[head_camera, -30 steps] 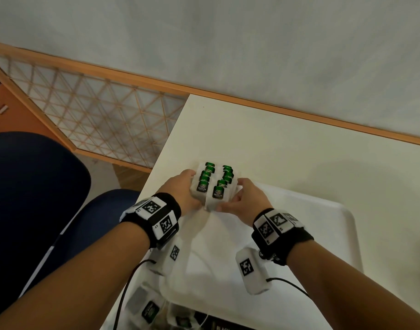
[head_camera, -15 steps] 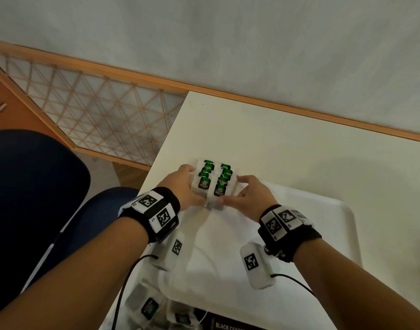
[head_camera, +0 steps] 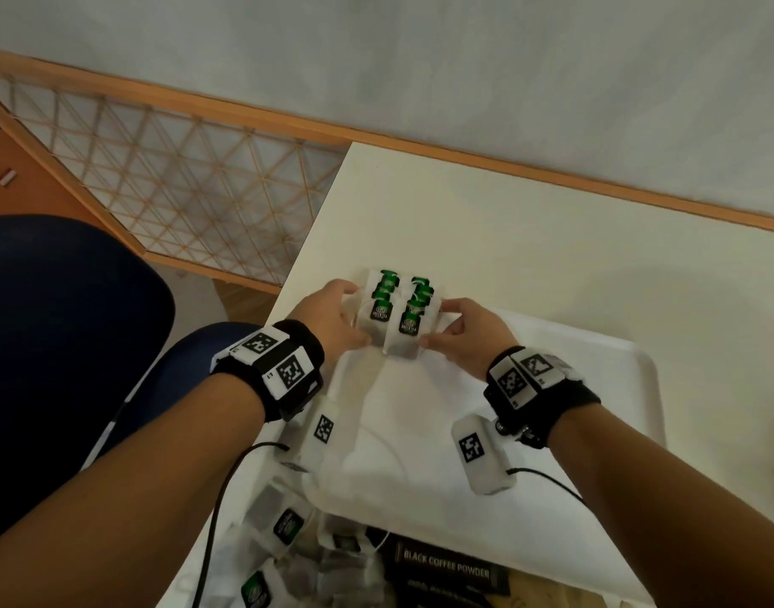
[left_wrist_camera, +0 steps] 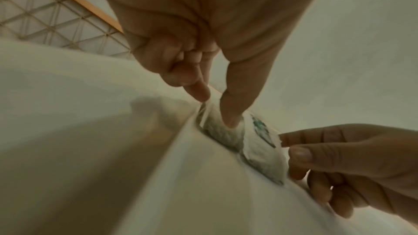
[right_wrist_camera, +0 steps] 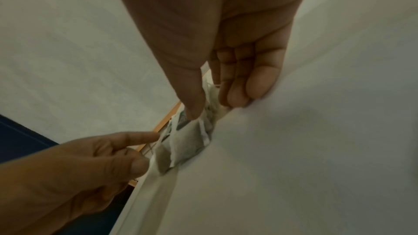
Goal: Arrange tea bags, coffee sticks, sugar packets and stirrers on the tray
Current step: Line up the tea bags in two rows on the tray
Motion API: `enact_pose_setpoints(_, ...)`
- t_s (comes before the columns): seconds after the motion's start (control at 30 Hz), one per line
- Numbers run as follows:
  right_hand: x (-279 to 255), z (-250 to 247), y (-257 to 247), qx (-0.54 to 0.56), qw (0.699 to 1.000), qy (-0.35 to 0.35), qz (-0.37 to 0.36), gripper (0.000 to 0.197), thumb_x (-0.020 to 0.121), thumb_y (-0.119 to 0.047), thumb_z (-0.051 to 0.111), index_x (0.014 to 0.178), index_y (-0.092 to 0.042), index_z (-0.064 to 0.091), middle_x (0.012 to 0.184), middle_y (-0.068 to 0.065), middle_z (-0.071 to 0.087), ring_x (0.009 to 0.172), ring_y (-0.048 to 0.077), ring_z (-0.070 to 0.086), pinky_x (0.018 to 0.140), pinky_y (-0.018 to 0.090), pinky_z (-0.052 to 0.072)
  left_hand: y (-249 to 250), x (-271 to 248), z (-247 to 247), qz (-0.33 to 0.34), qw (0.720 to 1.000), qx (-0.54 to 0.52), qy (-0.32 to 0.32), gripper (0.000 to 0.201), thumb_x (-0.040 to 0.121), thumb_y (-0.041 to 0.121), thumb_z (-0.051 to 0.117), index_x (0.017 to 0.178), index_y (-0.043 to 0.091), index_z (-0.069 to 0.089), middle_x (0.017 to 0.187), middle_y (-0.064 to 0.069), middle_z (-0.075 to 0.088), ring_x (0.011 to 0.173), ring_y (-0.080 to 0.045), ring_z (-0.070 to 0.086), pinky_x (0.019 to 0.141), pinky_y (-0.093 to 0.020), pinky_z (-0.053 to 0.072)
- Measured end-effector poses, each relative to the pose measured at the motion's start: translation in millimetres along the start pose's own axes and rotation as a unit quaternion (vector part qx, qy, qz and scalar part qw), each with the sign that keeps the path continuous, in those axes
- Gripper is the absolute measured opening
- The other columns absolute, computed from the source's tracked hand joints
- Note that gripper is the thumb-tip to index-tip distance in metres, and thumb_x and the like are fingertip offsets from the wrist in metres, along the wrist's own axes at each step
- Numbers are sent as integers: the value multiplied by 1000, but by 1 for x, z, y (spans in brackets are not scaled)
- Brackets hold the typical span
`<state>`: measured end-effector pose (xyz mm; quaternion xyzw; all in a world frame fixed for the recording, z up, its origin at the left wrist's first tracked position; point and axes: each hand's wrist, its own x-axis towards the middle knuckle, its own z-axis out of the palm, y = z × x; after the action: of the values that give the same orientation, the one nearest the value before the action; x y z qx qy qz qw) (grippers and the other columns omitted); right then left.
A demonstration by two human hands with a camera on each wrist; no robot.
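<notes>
Two short rows of green-labelled tea bags [head_camera: 396,315] lie side by side at the far left corner of the white tray [head_camera: 613,388], overlapping one another like shingles, each with its green tag facing up. The left hand [head_camera: 332,320] is against the left row: from the wrist camera its thumb comes down on the paper of the nearest bag while the forefinger touches the row's outer edge, the other fingers curled back into the palm, so it pinches the left row rather than lying flat. The right hand [head_camera: 466,333] closes in from the other side, thumb on top of the right row and fingertips tucked against the outer edge where the bags meet the tray's rim; it grips that row lightly. The two hands face each other with the bags squeezed between them.

The tray sits on a pale desk [head_camera: 508,230], its left rim close to the desk's left edge. At the tray's near edge, on the desk, there is a loose heap of more tea bags [head_camera: 284,526] and, beside them, dark sticks marked black coffee powder [head_camera: 446,568]. Both wrists wear black bands with square printed markers, and a cable runs from each. Off the desk's left edge stand a blue chair [head_camera: 69,326] and a wooden lattice panel [head_camera: 179,186] along the wall.
</notes>
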<state>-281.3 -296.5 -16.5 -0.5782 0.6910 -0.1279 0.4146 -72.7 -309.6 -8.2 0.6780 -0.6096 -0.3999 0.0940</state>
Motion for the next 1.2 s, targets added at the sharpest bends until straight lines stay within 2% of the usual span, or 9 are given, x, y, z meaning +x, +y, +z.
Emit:
enact_pose_setpoints(0.17, -53, -2, 1, -22, 996, 49, -67, 38, 85, -30, 67, 120, -27, 53, 80, -7, 63, 75, 8, 57, 71, 26, 45, -15, -59, -5, 51, 999, 14, -11, 26, 82, 24, 71, 104, 28, 57, 80, 4, 58, 64, -7, 50, 60, -20, 37)
enact_pose_setpoints(0.27, -102, 14, 3, -69, 985, -4, -158, 19, 87, -28, 65, 106, -32, 63, 77, -14, 59, 71, 2, 54, 69, 20, 42, -32, -106, -4, 86, 995, 39, -30, 8, 82, 23, 71, 85, 27, 64, 82, 6, 58, 67, -7, 50, 64, -19, 40)
enact_pose_setpoints(0.43, -168, 49, 11, -155, 958, -96, -219, 14, 90, -31, 60, 99, -37, 69, 84, -18, 55, 70, 3, 54, 70, 23, 45, -72, -179, 5, 93, 992, 68, -51, 6, 81, 24, 72, 79, 26, 67, 83, 9, 58, 66, -3, 52, 60, -8, 40)
enact_pose_setpoints(0.57, -204, 65, 16, -229, 936, -125, -237, 16, 89, -40, 58, 101, -38, 69, 101, -14, 63, 90, 8, 60, 70, 24, 48, -102, -221, 16, 90, 991, 66, -78, 21, 77, 24, 75, 72, 36, 58, 84, 13, 55, 69, -2, 55, 61, -10, 41)
enact_pose_setpoints(0.67, -221, 73, 15, -298, 917, -151, -218, 32, 86, -53, 55, 115, -40, 61, 113, -14, 57, 104, 11, 57, 73, 25, 45, -114, -244, 26, 88, 990, 53, -93, 26, 72, 34, 78, 87, 38, 57, 96, 18, 50, 79, 5, 54, 68, -12, 46)
enact_pose_setpoints(0.77, -230, 81, 17, -355, 900, -163, -195, 62, 78, -66, 56, 131, -38, 42, 123, -12, 47, 113, 12, 50, 80, 27, 46, -117, -257, 37, 92, 988, 92, -78, 60, 65, 52, 77, 115, 46, 44, 113, 25, 35, 94, 0, 53, 75, -26, 54)
enact_pose_setpoints(0.93, -235, 96, 22, -405, 887, -152, -164, 68, 71, -64, 62, 125, -30, 40, 122, -7, 39, 109, 16, 49, 68, 29, 44, -111, -262, 56, 127, 972, 179, -77, 108, 58, 57, 78, 142, 47, 11, 144, 15, 3, 125, -11, 32, 87, -29, 50)
enact_pose_setpoints(1.03, -236, 102, 23, -389, 894, -157, -154, 58, 73, -57, 64, 116, -26, 41, 118, -5, 37, 105, 17, 49, 62, 28, 37, -105, -257, 69, 162, 949, 260, -78, 109, 61, 63, 73, 142, 42, 5, 148, 7, -3, 125, -18, 31, 93, -33, 47)
enact_pose_setpoints(1.2, -236, 106, 21, -340, 916, -143, -157, 48, 81, -44, 58, 121, -28, 37, 116, -8, 52, 104, 18, 56, 69, 29, 44, -96, -246, 75, 172, 953, 239, -74, 84, 68, 54, 73, 136, 31, 29, 138, 6, 22, 118, -17, 43, 87, -33, 51)
